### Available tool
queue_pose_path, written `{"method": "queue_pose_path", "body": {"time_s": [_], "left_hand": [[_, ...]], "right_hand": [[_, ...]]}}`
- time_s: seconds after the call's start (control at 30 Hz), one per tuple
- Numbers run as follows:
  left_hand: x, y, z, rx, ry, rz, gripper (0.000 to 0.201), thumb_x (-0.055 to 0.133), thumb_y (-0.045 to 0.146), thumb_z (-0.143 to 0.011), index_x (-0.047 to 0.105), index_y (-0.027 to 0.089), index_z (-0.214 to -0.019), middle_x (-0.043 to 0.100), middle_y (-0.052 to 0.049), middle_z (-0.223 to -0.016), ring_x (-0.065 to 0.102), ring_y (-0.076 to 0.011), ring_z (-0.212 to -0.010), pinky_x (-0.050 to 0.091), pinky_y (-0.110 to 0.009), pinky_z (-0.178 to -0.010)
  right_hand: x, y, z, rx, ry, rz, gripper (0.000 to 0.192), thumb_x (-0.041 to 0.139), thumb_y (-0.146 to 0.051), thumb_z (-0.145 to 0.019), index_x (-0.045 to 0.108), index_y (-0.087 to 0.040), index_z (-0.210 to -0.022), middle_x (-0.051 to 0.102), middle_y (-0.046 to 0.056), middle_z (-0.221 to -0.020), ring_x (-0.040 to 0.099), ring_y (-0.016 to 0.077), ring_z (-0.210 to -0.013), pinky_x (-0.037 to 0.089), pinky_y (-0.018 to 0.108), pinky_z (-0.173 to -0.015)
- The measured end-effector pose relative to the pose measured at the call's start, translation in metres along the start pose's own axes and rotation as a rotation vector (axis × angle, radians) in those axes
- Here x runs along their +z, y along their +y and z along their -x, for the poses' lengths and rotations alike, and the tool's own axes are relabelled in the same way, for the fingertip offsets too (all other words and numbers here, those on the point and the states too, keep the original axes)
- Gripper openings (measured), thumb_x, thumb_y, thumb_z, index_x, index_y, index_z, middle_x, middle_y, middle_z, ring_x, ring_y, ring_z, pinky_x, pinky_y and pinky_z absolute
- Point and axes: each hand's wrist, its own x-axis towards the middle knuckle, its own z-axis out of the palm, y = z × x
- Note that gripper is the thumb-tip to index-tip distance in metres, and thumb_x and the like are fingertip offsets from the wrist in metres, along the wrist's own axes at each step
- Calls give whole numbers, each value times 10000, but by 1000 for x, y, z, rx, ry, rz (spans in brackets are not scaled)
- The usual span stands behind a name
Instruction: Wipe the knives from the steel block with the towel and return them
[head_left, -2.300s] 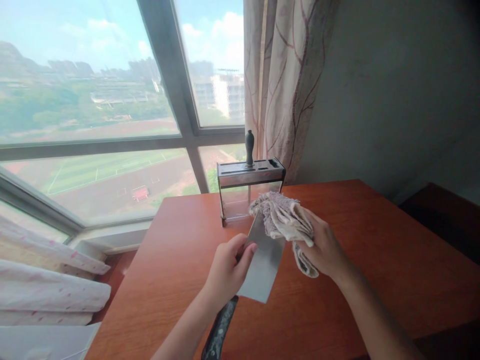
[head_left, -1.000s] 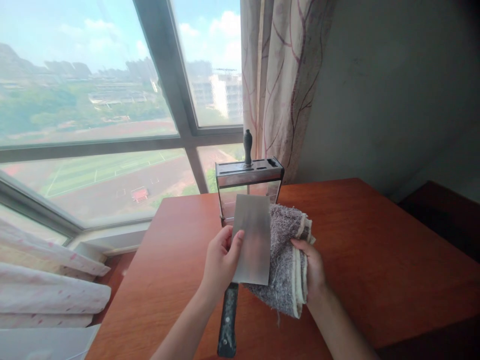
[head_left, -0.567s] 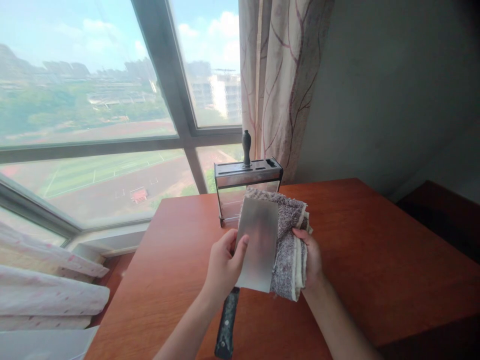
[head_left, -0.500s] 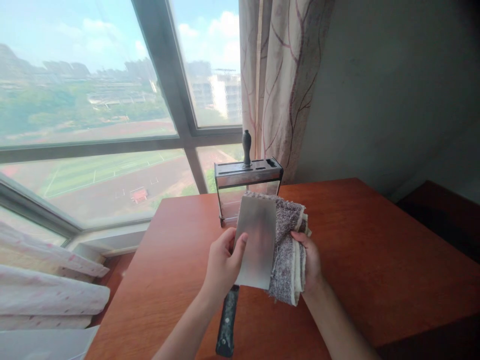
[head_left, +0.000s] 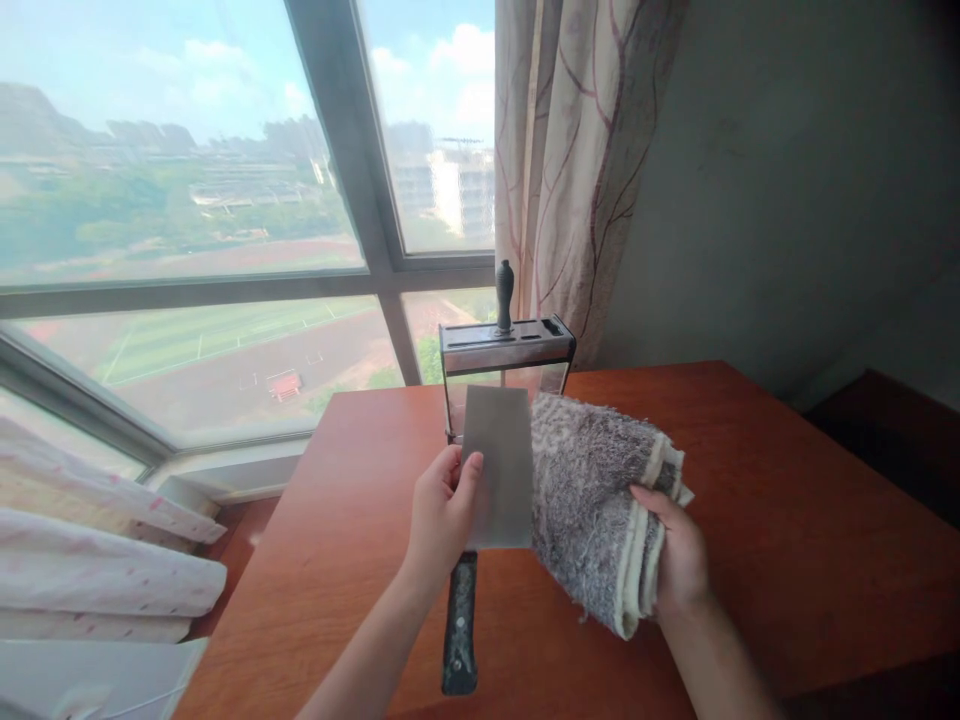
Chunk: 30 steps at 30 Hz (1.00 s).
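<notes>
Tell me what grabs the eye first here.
A cleaver stands blade-up at centre, held by the left hand at the base of its blade. Right beside it the right hand holds a folded grey towel. Behind them, a metal knife rack stands on the table by the window.

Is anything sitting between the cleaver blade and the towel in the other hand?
Nothing visible. The left hand holds the cleaver upright; the right hand holds the folded towel right beside the blade, its edge apparently behind it.
</notes>
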Motion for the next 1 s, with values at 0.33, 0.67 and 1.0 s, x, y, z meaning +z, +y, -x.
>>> {"method": "queue_pose_path", "body": {"time_s": [0.33,0.67,1.0], "left_hand": [[11,6,7,135,-206,105,150,537,283,-879,635,175,-843,600,-5,-749,503,-158,-699,384,-234,-628],[-5,7,4,-71,-116,365,321,586,471,-857,641,154,-843,639,-31,-764,545,-169,-715,422,-249,-664],[-1,-3,6,77,-231,132,225,597,359,-853,601,168,-734,569,-10,-696,490,-164,-687,401,-250,-644]], "right_hand": [[45,-36,-13,-956,-492,1120,731,560,-179,-709,415,-159,-1425,350,117,-1531,257,342,-1428,207,581,-1155],[42,-10,29,-919,-723,1195,768,549,-186,-663,406,-116,-1414,346,128,-1531,238,323,-1436,206,549,-1165],[51,-29,-11,-852,-544,1210,774,524,-68,-667,397,-115,-1429,373,142,-1511,260,295,-1427,255,532,-1161]]}}
